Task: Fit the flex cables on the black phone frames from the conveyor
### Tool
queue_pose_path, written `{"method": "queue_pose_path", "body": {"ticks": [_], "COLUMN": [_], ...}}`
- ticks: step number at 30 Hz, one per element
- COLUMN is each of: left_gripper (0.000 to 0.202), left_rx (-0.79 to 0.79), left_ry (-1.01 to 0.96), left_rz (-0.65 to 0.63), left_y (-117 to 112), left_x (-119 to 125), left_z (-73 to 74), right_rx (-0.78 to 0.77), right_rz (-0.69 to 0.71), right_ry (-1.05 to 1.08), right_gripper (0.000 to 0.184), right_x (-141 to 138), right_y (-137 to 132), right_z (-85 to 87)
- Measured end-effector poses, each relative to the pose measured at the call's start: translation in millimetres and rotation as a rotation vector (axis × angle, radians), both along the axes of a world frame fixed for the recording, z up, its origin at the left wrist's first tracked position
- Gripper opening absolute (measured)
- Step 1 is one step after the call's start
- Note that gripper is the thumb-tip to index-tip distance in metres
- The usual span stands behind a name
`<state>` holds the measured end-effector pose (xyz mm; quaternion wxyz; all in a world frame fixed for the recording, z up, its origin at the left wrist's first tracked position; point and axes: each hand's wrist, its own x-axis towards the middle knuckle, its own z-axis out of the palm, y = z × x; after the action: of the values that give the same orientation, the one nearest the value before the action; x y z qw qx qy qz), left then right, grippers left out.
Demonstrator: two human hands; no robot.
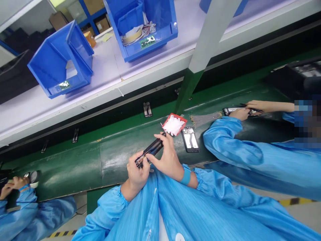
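Left hand (pixel 137 172): clamped on the near end of a dark phone body (pixel 153 147), thumb and fingers pinched around it.
Right hand (pixel 171 161): clamped on the same dark phone body, fingers over the far end, thumb stretched across toward the left thumb; blue wristband (pixel 186 175) at the wrist.
Dark phone body: held slantwise above the green desk (pixel 120 164), just in front of the blue smock (pixel 173 207); far end angled up and right, coppery parts at the near end, finer details too small to tell.
Red tray (pixel 180 116): on the desk, just beyond the right fingertips, heaped with small white pieces (pixel 173 125).
Backless phone (pixel 190 139): lying on the desk beside the red tray, white panels and a dark curved strip showing.
Thin wires (pixel 205 118): laid out in a bundle, between the red tray and the neighbour on the right.
Right-hand neighbour: blue sleeves, hands (pixel 239 113) at another phone (pixel 229 110).
Left-hand neighbour: hands (pixel 20 183) at the desk's far left, held item unclear.
Green strip behind: three dark phone parts (pixel 147 109), spaced well apart.
Shelf above (pixel 105 63): white, carrying two large blue bins (pixel 47 63), tape and wires inside the right one.
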<state>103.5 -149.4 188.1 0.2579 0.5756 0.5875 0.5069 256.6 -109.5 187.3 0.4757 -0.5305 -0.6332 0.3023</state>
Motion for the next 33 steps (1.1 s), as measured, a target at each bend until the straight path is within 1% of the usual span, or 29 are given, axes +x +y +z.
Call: {"method": "queue_pose_path", "body": {"ticks": [2,5,8,10,14,17,18,20,22,23,25,26,27,28,29,30,32,33], "left_gripper": [0.032,0.034,0.041,0.044,0.055,0.072,0.076,0.073,0.064,0.06,0.053,0.05,0.048,0.047,0.045,0.044,0.04,0.039], "left_rx": [-0.02,-0.188,-0.332,-0.389,-0.479,-0.52,-0.51,-0.455,-0.382,-0.36,-0.338,-0.331,-0.331,-0.334,-0.341,-0.351,-0.363,-0.359], "left_ry": [-0.032,-0.156,-0.248,-0.284,-0.407,-0.586,-0.638,-0.691,-0.677,-0.665,-0.649,-0.636,-0.614,-0.584,-0.545,-0.501,-0.415,-0.372], "left_rz": [0.065,0.117,0.111,0.072,-0.065,-0.189,-0.199,-0.134,-0.031,-0.004,-0.007,-0.026,-0.052,-0.086,-0.128,-0.175,-0.254,-0.277], "left_y": [7,16,21,23,28,34,35,36,36,35,35,35,35,36,36,36,37,36], "left_x": [-3,-8,-14,-18,-28,-34,-34,-31,-24,-21,-15,-12,-11,-9,-8,-7,-5,-3], "left_z": [2.8,10.6,15.5,15.8,18.5,23.3,23.8,22.0,17.8,15.7,13.7,14.1,15.4,17.5,20.0,22.8,28.0,30.1], "right_rx": [-0.022,-0.05,-0.019,-0.014,-0.038,-0.102,-0.142,-0.242,-0.339,-0.366,-0.34,-0.298,-0.256,-0.222,-0.209,-0.217,-0.253,-0.268], "right_rz": [0.027,0.139,0.215,0.242,0.337,0.32,0.306,0.315,0.388,0.445,0.541,0.546,0.511,0.448,0.384,0.346,0.339,0.36], "right_ry": [0.0,-0.02,-0.044,-0.072,-0.069,0.013,0.047,0.121,0.18,0.179,0.115,0.081,0.067,0.084,0.132,0.198,0.32,0.369], "right_gripper": [0.068,0.044,0.025,0.02,0.022,0.025,0.025,0.024,0.021,0.02,0.022,0.025,0.026,0.025,0.024,0.027,0.041,0.042], "right_x": [4,15,28,33,35,31,29,25,21,21,22,24,25,25,25,24,19,15], "right_y": [5,15,22,25,28,27,25,18,10,7,4,4,6,8,10,13,18,19], "right_z": [-1.9,-5.0,-7.7,-9.6,-15.4,-18.4,-18.2,-15.3,-9.6,-6.3,-0.2,2.0,3.5,4.3,4.6,4.6,4.8,5.3]}}
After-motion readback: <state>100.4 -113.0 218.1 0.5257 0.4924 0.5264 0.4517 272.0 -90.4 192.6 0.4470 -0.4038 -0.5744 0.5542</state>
